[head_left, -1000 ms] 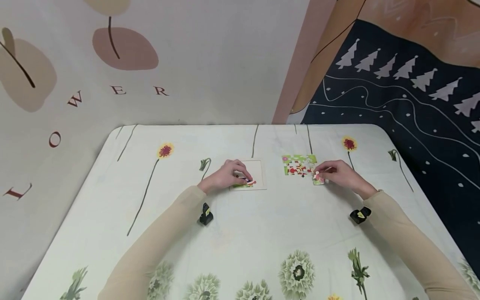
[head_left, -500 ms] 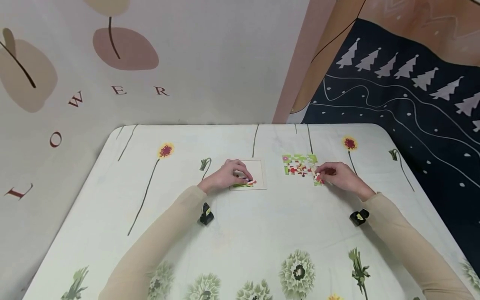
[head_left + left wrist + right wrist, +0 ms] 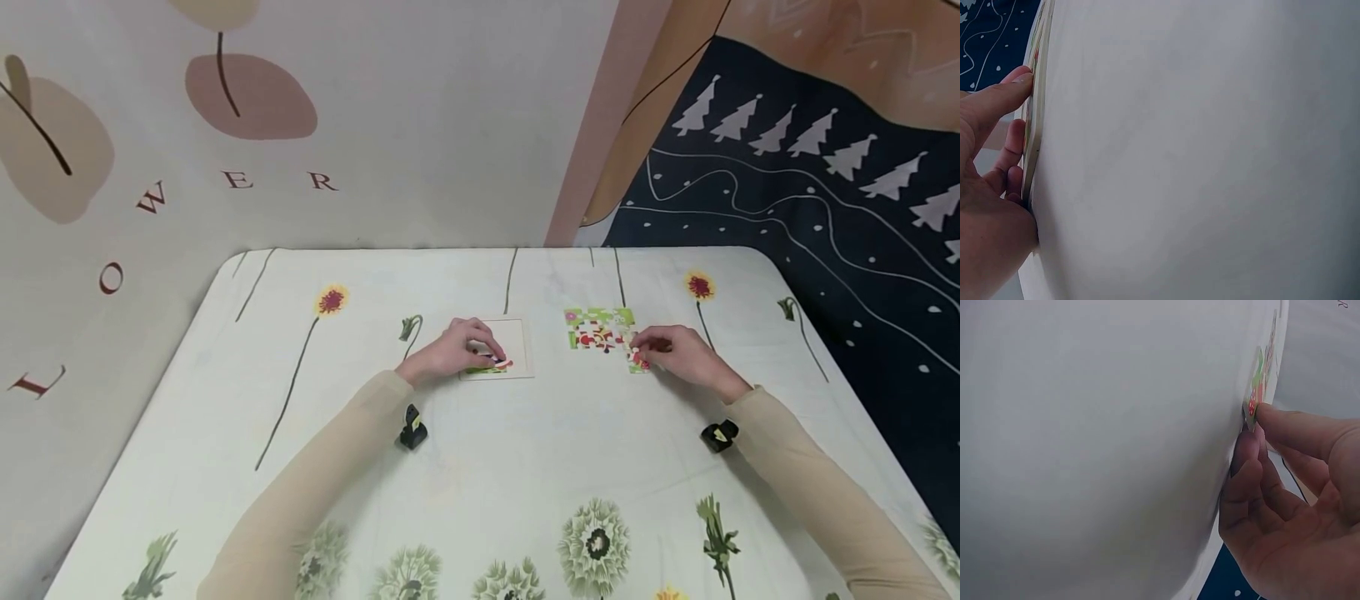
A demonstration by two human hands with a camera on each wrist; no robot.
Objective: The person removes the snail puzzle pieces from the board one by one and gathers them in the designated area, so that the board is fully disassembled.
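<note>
On the table, my left hand (image 3: 459,346) is over a shallow, pale puzzle tray (image 3: 517,337). Its thumb and forefinger come together at a blue, red and white puzzle piece (image 3: 498,363) in the tray, mostly covered by the fingers. The left wrist view shows the tray edge-on (image 3: 1036,125) with the fingertips against it. To the right lies a partly joined group of green and red puzzle pieces (image 3: 598,318). My right hand (image 3: 681,354) pinches a pink and green puzzle piece (image 3: 639,365) at that group's lower right corner; its red spotted print (image 3: 1252,403) shows in the right wrist view.
The table wears a white cloth (image 3: 540,450) with printed flowers. Its far edge meets a pale wall hanging (image 3: 450,167). A dark cloth with printed trees (image 3: 825,225) hangs on the right. Black wrist cameras (image 3: 413,429) sit by both sleeves.
My right hand has shifted slightly right and down and tipped the pinched puzzle piece, then stayed almost still. The left hand has kept its place on the tray.
</note>
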